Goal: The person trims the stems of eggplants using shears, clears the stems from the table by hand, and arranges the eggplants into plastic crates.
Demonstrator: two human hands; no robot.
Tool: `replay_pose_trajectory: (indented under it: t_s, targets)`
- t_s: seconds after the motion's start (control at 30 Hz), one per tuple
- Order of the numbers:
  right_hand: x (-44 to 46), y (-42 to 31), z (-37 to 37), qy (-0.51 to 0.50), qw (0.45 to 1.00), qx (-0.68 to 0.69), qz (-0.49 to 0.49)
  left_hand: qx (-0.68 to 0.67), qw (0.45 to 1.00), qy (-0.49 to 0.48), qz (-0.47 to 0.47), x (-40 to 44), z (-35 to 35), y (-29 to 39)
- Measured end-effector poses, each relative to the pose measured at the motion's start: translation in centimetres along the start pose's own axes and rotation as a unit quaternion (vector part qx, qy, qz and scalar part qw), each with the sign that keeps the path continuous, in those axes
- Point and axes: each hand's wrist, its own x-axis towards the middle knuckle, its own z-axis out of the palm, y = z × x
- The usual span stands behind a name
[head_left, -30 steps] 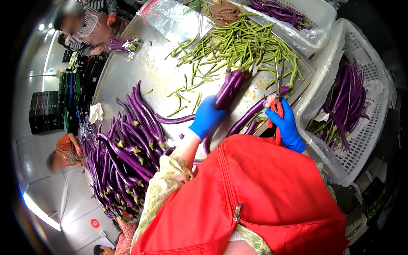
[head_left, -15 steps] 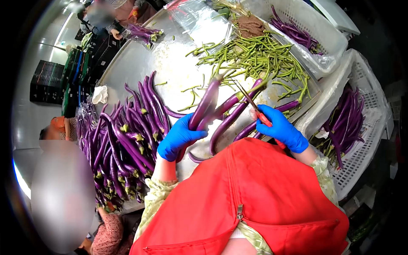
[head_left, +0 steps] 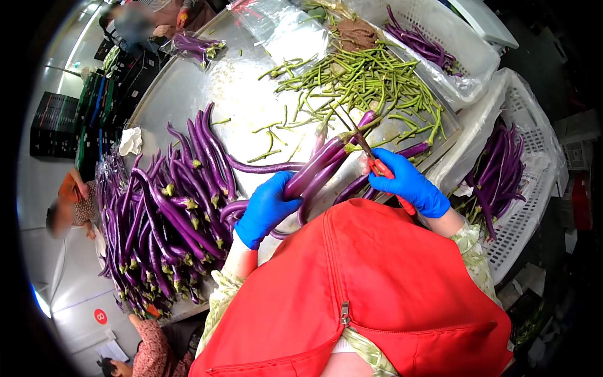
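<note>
My left hand (head_left: 269, 208), in a blue glove, is closed around long purple eggplants (head_left: 314, 171), their stem ends pointing up and to the right. My gloved right hand (head_left: 411, 186) grips red-handled scissors (head_left: 378, 167). The dark blades reach up beside the eggplants' stem ends; whether they touch a stem, I cannot tell. More eggplants lie on the metal table beneath and beside my hands, one with its stem end near the right edge. To the left is a large pile of eggplants (head_left: 179, 217).
Many green beans (head_left: 370, 81) are spread over the far side of the metal table (head_left: 235, 85), near clear plastic bags (head_left: 279, 31) and a brown cloth (head_left: 356, 35). White crates (head_left: 524, 207) with eggplants stand at the right. Other people are at the left and far side.
My left hand has tilted the eggplants over to the right, bringing their stem ends to the scissor blades. The whole view has shifted slightly.
</note>
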Motion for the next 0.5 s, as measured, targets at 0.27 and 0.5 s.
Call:
replay_pose_trajectory:
  t_s: [0.27, 0.5]
  targets:
    - [-1.7, 2.9, -1.8, 0.059, 0.993, -0.102, -0.009, 0.058, 0.994, 0.072, 0.061, -0.5, -0.3, -1.2]
    - [-2.0, 2.6, -2.0, 0.011, 0.987, -0.155, 0.034, 0.106, 0.985, 0.051, 0.123, -1.1, -0.4, -0.3]
